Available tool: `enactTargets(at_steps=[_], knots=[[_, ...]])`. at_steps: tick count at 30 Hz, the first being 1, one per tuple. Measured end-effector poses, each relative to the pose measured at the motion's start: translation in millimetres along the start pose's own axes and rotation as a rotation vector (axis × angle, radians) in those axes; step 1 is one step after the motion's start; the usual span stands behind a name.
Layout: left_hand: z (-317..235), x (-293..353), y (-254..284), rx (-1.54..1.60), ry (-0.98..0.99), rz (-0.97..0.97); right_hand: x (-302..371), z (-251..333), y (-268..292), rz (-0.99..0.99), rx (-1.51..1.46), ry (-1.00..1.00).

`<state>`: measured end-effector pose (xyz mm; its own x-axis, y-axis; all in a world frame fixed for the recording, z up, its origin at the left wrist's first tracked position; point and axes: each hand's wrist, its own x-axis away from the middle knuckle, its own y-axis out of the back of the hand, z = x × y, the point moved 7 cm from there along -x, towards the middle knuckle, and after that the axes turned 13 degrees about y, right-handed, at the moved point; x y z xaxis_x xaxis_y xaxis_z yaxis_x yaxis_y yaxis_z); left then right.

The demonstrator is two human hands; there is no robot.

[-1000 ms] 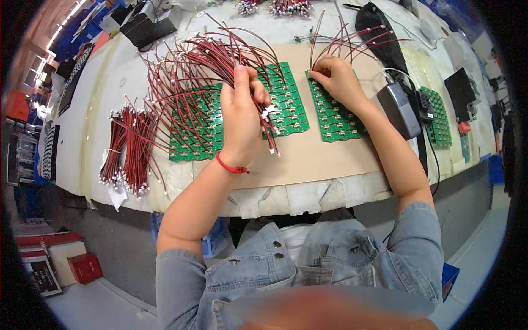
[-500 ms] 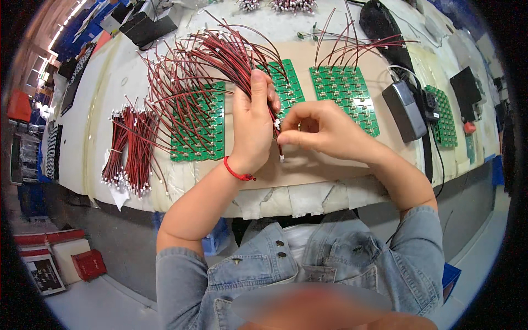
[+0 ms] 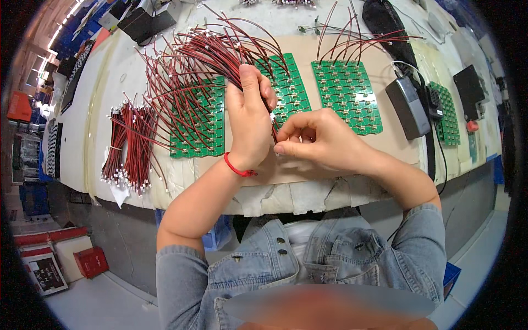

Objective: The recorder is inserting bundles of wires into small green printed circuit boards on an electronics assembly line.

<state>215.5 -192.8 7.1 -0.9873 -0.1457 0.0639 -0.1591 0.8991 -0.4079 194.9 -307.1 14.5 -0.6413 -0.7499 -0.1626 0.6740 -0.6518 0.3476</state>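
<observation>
A thick bundle of red-and-black wires [image 3: 217,52] with small white connectors is wrapped in my left hand [image 3: 250,121], raised over the table's middle. Close by on the right, my right hand [image 3: 324,140] pinches thumb and forefinger at the lower end of a wire hanging from the bundle. A green circuit board [image 3: 289,91] lies partly behind my left hand. To the left sits another green board [image 3: 190,135] with many red-and-black wires over it. The green board on the right [image 3: 346,93] has several wires rising from its far edge.
Tied wire bundles [image 3: 132,143] lie at the left on the white-covered table [image 3: 82,126]. Brown board [image 3: 308,170] lies under the circuit boards. A black power adapter [image 3: 408,107] with cables stands at the right, beside another green board [image 3: 446,129].
My right thumb and forefinger have closed in on the hanging wire's lower end, which stuck out below them before. My left hand has shifted slightly left with the bundle.
</observation>
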Motion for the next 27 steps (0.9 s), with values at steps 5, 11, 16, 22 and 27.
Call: enactTargets(at_steps=[5, 11, 16, 22, 27], knots=[[-4.9, 3.3, -1.7, 0.014, -0.053, -0.026, 2.5, -9.3, -5.2, -0.07, -0.026, 0.039], [-11.2, 2.4, -0.9, 0.046, -0.056, 0.015, 9.4, -17.4, -19.5, 0.09, -0.645, -0.305], [-16.4, 4.5, -3.7, 0.065, -0.106, 0.012, 14.5, -9.6, -27.8, 0.182, -1.085, -0.396], [-15.9, 3.8, -4.4, 0.073, -0.089, 0.032, 10.5, 7.7, 21.3, 0.029, -0.895, -0.141], [-15.8, 1.5, -1.6, 0.065, -0.074, 0.015, 29.1, 24.3, 123.3, -0.379, -0.415, 0.247]])
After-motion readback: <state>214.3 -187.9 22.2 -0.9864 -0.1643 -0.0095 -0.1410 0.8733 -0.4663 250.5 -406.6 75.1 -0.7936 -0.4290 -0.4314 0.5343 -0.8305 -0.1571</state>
